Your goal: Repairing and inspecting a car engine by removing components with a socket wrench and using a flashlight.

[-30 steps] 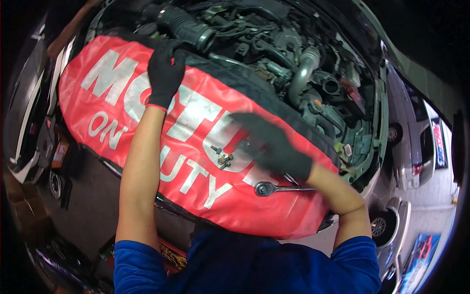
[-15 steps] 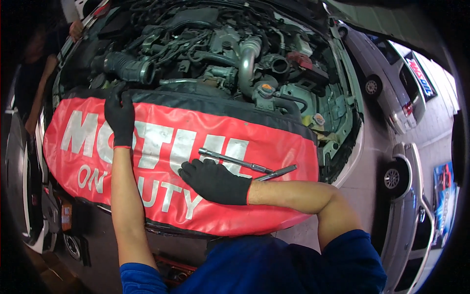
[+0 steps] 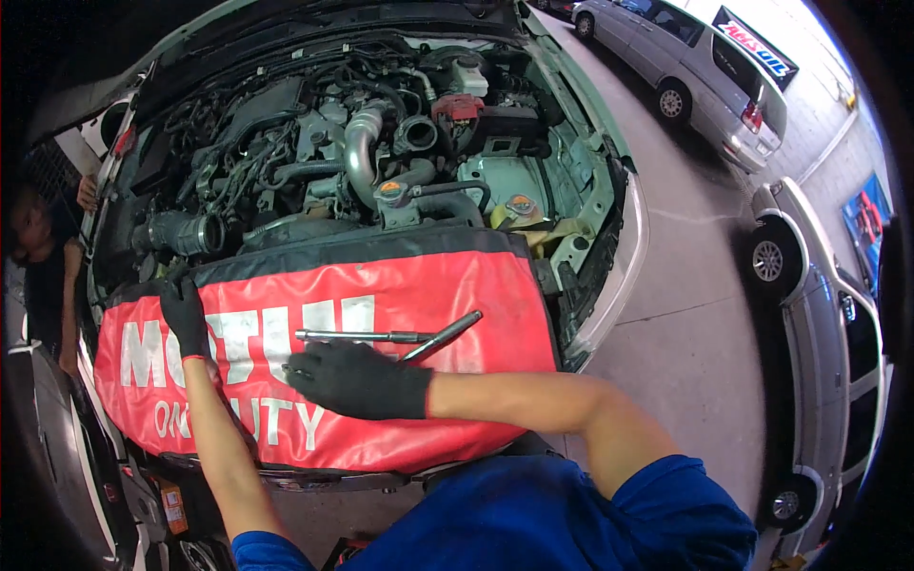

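Note:
A red fender cover (image 3: 476, 381) with a black border and large pale lettering drapes over the front of an open engine bay. My left hand (image 3: 186, 319), in a black glove, rests at the cover's upper edge with fingers stretched toward the engine; the fingertips blend into the dark border. My right hand (image 3: 367, 383), also gloved, lies low over the middle of the cover with its fingers curled. Whatever is in them, if anything, is hidden. Just beyond it lies a long metal socket extension (image 3: 357, 336), meeting a second metal tool handle (image 3: 452, 333) at an angle.
Beyond the cover sit an open-ended black intake hose (image 3: 186, 234), a silver metal pipe (image 3: 362, 157) and a coolant cap (image 3: 520, 205). Another person (image 3: 48, 257) stands at the left side of the car. Parked vehicles (image 3: 705, 76) line the right.
The view has swung to the right, so the engine and cover sit further left. My right hand has moved closer to the socket extension, now just below it. My left hand stays at the cover's edge.

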Demonstrator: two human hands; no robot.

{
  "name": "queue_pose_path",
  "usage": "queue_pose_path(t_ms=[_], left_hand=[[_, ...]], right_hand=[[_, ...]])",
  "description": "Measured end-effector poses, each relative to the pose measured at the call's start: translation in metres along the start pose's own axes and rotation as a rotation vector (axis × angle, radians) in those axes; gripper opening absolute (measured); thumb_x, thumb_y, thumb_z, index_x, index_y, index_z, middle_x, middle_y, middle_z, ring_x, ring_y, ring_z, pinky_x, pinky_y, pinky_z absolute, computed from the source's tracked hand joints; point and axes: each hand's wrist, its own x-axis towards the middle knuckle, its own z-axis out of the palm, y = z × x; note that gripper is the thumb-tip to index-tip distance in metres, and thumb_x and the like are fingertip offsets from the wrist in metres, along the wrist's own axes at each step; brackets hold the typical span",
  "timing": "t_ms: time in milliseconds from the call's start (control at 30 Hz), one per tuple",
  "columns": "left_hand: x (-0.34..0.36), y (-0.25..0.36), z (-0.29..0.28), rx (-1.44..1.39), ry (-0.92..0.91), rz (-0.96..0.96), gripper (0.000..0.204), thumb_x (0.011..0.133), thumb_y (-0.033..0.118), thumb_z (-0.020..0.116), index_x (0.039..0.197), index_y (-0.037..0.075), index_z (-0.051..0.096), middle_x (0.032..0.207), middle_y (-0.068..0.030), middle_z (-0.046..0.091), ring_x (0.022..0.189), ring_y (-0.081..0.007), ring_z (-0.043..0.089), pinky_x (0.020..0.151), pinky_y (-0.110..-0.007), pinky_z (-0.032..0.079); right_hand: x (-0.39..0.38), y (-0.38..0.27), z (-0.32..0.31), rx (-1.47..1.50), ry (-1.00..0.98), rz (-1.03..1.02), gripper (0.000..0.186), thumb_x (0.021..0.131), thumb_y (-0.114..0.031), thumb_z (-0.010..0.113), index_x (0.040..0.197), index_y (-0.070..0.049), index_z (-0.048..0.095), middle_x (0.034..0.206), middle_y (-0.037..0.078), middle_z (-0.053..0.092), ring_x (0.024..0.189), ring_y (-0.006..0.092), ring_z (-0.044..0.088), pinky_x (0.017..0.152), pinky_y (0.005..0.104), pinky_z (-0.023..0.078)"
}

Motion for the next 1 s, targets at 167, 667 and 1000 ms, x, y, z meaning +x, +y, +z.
queue_pose_path(t_ms=[167,667,1000], left_hand=[[0.003,0.063,-0.039,-0.057,-0.307,-0.075,0.033,0.091,0.014,0.061,0.122,0.000,0.059,0.121,-0.0153,0.062,0.116,-0.0299,0.057,0.100,-0.038,0.042],[-0.308,0.505,0.056,0.394,-0.424,-0.297,0.039,0.094,0.019,0.054,0.126,-0.004,0.054,0.136,-0.0228,0.050,0.128,-0.0401,0.045,0.109,-0.049,0.032],[-0.330,0.499,0.058,0.435,-0.283,-0.362,0.043,0.101,0.027,0.035,0.121,-0.004,0.057,0.131,-0.0211,0.055,0.125,-0.0382,0.048,0.108,-0.049,0.033]], right_hand=[[-0.082,0.051,-0.121,0.125,-0.121,0.129,0.031,0.085,-0.018,0.064,0.113,-0.005,0.063,0.108,0.010,0.063,0.091,0.0249,0.064,0.073,0.0398,0.053],[-0.285,0.339,-0.311,-0.196,0.177,0.296,0.035,0.076,-0.013,0.074,0.110,-0.010,0.067,0.092,0.005,0.067,0.078,0.0220,0.065,0.067,0.0377,0.053],[-0.270,0.408,-0.312,0.028,-0.062,0.340,0.030,0.080,-0.023,0.073,0.108,-0.013,0.069,0.093,0.006,0.068,0.078,0.0248,0.066,0.068,0.0386,0.052]])
